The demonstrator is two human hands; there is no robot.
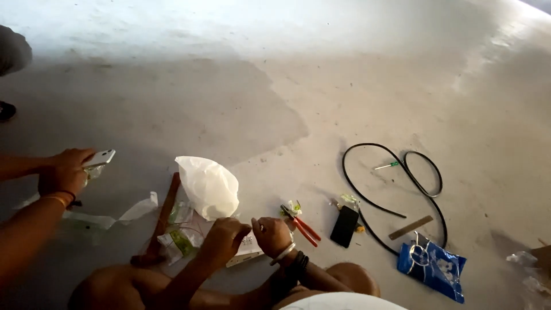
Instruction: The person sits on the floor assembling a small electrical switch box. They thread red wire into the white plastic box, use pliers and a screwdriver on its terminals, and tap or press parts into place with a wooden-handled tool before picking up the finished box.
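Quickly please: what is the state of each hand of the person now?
Left hand: closed, fingers curled over the packets on the floor; what it grips cannot be told.
Right hand: closed, pinching something too small to tell.

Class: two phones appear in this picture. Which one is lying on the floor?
The black phone, flat on the floor beside the red-handled pliers. The white phone is held up by another person's hand.
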